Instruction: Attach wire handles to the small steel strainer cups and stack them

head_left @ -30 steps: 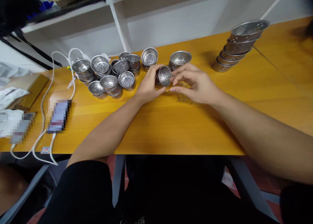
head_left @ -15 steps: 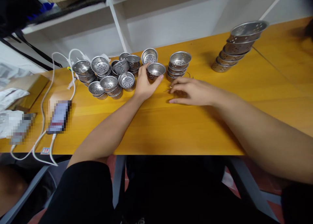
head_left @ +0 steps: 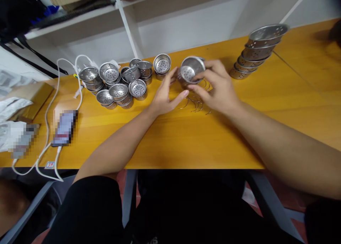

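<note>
A perforated metal strainer cup (head_left: 188, 73) is tilted with its mouth toward me. My right hand (head_left: 220, 86) grips its right side, fingers at the rim and thumb low on the wall. Close to the cup's left side is my left hand (head_left: 165, 96), its fingers and thumb spread with nothing held between them. Part of another rim shows behind the cup; the stack there is mostly hidden. Several thin curved wire handles (head_left: 197, 103) lie on the table beneath my right hand.
Several strainer cups (head_left: 119, 91) stand grouped at the left, with a small stack (head_left: 162, 64) beside them. A tall leaning stack (head_left: 252, 54) stands at the right. White cables and a phone (head_left: 64, 128) lie on the yellow table (head_left: 186, 144) at the left. Shelving is behind.
The strainer cup has moved right, from my left hand into my right. My left hand has let go and opened. My right hand has risen from the wire handles to the cup.
</note>
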The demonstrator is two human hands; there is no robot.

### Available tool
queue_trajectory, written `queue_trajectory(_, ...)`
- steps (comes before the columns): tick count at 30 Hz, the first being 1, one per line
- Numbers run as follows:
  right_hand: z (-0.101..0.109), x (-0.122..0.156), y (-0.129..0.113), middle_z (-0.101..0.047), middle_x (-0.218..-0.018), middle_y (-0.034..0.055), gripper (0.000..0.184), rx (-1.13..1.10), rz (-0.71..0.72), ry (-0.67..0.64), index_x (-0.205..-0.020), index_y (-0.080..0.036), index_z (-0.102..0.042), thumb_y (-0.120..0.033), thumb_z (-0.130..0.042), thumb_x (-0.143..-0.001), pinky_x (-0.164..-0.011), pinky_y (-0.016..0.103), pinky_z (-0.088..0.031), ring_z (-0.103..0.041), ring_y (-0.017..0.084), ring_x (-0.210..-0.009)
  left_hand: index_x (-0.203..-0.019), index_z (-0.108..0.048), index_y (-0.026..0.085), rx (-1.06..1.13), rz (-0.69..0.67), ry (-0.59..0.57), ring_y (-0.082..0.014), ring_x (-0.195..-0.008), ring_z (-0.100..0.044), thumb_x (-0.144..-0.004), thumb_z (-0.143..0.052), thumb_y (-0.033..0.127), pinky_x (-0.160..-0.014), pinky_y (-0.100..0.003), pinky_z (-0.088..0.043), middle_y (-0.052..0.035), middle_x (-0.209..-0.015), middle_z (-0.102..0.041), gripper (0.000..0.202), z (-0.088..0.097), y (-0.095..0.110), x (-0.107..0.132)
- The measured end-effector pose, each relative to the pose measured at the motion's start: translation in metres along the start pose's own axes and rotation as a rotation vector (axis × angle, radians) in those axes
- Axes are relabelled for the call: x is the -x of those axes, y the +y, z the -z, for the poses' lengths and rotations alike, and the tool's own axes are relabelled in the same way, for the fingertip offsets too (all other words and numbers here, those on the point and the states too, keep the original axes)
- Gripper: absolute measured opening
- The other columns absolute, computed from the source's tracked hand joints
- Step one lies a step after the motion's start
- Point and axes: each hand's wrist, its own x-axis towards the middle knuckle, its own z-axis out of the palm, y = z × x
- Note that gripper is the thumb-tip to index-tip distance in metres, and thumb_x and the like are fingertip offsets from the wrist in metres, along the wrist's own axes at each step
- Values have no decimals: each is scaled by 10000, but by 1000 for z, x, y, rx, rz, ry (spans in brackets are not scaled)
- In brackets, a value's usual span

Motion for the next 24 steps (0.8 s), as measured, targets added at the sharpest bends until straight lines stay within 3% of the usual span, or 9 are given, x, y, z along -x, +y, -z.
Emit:
queue_trajectory(4, 7, -5, 15, -683, -1616, 172, 441, 59, -40, 154, -1485, -436, -801, -701, -687, -1152, -1350, 893, -436, -568, 548, -1583, -1945, -55, 338, -25, 10, -53, -413, -1898, -407, -1137, -519, 891, -1539, -682, -411, -208, -2029, -305, 1083, 5, -11, -1)
queue_trajectory(6, 8, -8, 20, -667, -1636, 162, 450, 50, -45, 172, -1500, -455, -794, -715, -658, -1158, -1347, 885, -421, -560, 542, -1575, -1939, -145, 336, -30, 6, -70, -402, -1929, -341, -1131, -540, 886, -1567, -670, -368, -186, -2040, -293, 1054, 7, -12, -2)
queue_trajectory(12, 3, -14, 17, -693, -1638, 119, 678, 19, -100, 89, -1604, -532, -716, -867, -755, -1015, -1373, 929, -334, -477, 569, -1619, -1894, -336, 318, -42, -14, -137, -418, -1938, -308, -1100, -583, 912, -1608, -698, -272, -174, -2039, -320, 1021, 6, -5, -1)
queue_trajectory(16, 2, -15, 11, -618, -1743, 121, 559, 19, -57, 94, -1521, -463, -750, -827, -557, -1142, -1391, 886, -345, -478, 525, -1647, -1890, -340, 303, -36, -22, -146, -416, -1936, -308, -1110, -628, 858, -1612, -680, -273, -175, -2043, -307, 999, 6, -7, -1)
queue_trajectory(18, 3, -15, 12, -612, -1761, 102, 574, 58, -26, 72, -1568, -479, -716, -826, -515, -1156, -1399, 845, -358, -458, 505, -1674, -1893, -330, 290, -36, -15, -153, -421, -1939, -297, -1114, -647, 828, -1613, -680, -271, -184, -2045, -294, 998, 5, -10, -1)
queue_trajectory(22, 7, -16, 24, -756, -1571, 85, 801, 75, -64, -17, -1676, -580, -634, -969, -704, -980, -1377, 861, -323, -432, 547, -1660, -1881, -340, 280, -37, -2, -171, -442, -1937, -296, -1103, -677, 807, -1603, -716, -280, -202, -2041, -291, 998, 4, -14, -1)
queue_trajectory(24, 8, -15, 30, -774, -1517, 104, 782, 21, -87, -27, -1635, -557, -683, -994, -673, -986, -1353, 874, -324, -465, 550, -1615, -1872, -351, 282, -34, 5, -176, -446, -1933, -305, -1093, -686, 816, -1602, -723, -281, -203, -2038, -296, 1002, 4, -15, -1)
